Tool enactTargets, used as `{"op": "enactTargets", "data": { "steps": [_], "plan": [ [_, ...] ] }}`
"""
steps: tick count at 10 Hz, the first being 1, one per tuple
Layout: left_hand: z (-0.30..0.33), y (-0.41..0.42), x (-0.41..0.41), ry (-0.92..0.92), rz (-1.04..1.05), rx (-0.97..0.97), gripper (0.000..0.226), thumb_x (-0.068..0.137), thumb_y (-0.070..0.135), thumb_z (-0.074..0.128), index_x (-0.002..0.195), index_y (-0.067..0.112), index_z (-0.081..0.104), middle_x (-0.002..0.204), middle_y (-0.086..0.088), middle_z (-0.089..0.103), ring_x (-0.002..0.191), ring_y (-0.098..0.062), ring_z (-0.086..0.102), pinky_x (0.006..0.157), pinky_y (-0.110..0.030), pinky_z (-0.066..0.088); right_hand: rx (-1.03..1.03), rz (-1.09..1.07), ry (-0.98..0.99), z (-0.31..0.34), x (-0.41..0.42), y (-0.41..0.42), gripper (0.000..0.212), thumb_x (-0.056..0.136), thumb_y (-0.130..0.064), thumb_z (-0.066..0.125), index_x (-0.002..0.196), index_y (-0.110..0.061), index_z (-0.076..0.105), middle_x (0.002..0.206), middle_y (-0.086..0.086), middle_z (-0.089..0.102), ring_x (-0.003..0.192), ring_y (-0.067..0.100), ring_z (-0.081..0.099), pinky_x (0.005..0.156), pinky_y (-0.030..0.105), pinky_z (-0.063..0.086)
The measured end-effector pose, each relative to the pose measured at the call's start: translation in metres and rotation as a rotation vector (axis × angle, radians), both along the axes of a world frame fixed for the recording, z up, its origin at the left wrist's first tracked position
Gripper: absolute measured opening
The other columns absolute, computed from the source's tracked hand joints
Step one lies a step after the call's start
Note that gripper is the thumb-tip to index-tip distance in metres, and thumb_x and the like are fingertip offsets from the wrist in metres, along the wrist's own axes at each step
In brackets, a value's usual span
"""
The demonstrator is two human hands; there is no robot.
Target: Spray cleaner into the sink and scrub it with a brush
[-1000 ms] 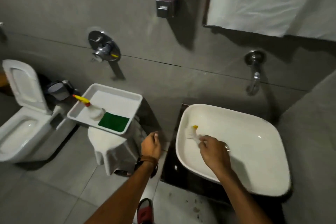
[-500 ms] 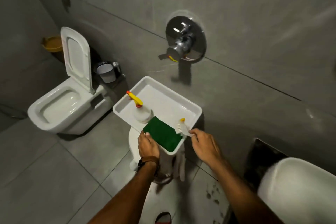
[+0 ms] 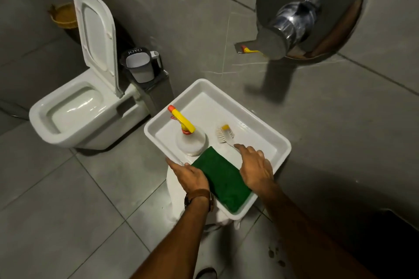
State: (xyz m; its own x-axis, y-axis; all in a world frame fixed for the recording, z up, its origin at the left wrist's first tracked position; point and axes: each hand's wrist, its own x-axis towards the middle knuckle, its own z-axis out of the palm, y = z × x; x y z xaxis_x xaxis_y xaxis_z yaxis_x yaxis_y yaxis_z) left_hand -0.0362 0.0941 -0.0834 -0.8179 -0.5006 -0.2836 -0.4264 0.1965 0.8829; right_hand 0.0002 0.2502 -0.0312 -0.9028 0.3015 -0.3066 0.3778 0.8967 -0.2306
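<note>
Both hands are lowered over a white tray [image 3: 260, 130].
The tray's near rim is gripped by the left hand [image 3: 191, 174]; the right hand [image 3: 256, 169] is spread loose, fingertips at the brush [image 3: 225, 135] handle, beside spray bottle [image 3: 189, 135] and green cloth [image 3: 223, 179].

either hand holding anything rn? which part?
Left hand grips the near-left rim of the white tray. Right hand is spread over the brush handle; whether it grips it cannot be told.

Both bare forearms reach forward and down, the left hand [image 3: 192, 174] lying palm down with its fingers closed and a brown strap on its wrist, the right hand [image 3: 256, 169] open, fingers spread, index finger pointing forward.
</note>
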Motion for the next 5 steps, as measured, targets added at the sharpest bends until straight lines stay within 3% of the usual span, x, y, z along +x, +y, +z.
{"op": "enactTargets", "data": {
  "steps": [1, 2, 3, 4, 5],
  "plan": [
    [-0.004, 0.003, 0.002, 0.001, 0.040, -0.036, 0.066, 0.097, 0.005, 0.038, 0.155, 0.020, 0.010, 0.143, -0.020, 0.051, 0.122, -0.040, 0.056, 0.104, -0.037, 0.043, 0.056, 0.006, -0.008, -0.010, 0.004, 0.000, 0.076, 0.089, -0.007, 0.065, 0.153, -0.036, 0.035, 0.128, 0.001, 0.065, 0.110, 0.027, 0.057, 0.088, 0.041, 0.047],
    [-0.002, 0.002, 0.002, -0.012, 0.043, -0.040, 0.066, 0.098, 0.006, 0.038, 0.155, 0.019, 0.009, 0.138, -0.023, 0.054, 0.119, -0.041, 0.057, 0.101, -0.035, 0.043, 0.041, -0.009, 0.020, -0.009, 0.010, -0.001, 0.079, 0.089, -0.005, 0.067, 0.156, -0.034, 0.036, 0.141, -0.002, 0.060, 0.117, 0.025, 0.054, 0.095, 0.039, 0.044],
    [0.010, 0.000, 0.004, -0.027, 0.014, -0.013, 0.063, 0.100, 0.010, 0.040, 0.156, 0.012, 0.009, 0.149, -0.021, 0.043, 0.131, -0.038, 0.049, 0.106, -0.029, 0.035, -0.023, -0.084, 0.109, 0.007, 0.020, -0.001, 0.067, 0.094, -0.008, 0.062, 0.154, -0.029, 0.041, 0.139, 0.000, 0.063, 0.118, 0.025, 0.054, 0.101, 0.040, 0.047],
    [0.030, -0.001, 0.010, 0.024, -0.031, -0.068, 0.058, 0.103, 0.012, 0.038, 0.154, 0.001, 0.013, 0.163, -0.017, 0.017, 0.149, -0.032, 0.023, 0.116, -0.024, 0.017, -0.132, -0.175, 0.171, 0.034, 0.040, 0.004, 0.047, 0.099, -0.018, 0.060, 0.145, -0.021, 0.054, 0.126, 0.006, 0.069, 0.116, 0.027, 0.059, 0.099, 0.043, 0.052],
    [0.062, 0.010, 0.026, 0.083, -0.075, -0.073, 0.055, 0.104, 0.015, 0.035, 0.153, -0.001, 0.017, 0.163, -0.015, 0.016, 0.150, -0.029, 0.019, 0.118, -0.024, 0.013, -0.218, -0.282, 0.241, 0.068, 0.076, 0.005, 0.030, 0.098, -0.024, 0.063, 0.127, -0.019, 0.069, 0.121, 0.006, 0.074, 0.109, 0.025, 0.068, 0.091, 0.038, 0.057]
  ]
}}
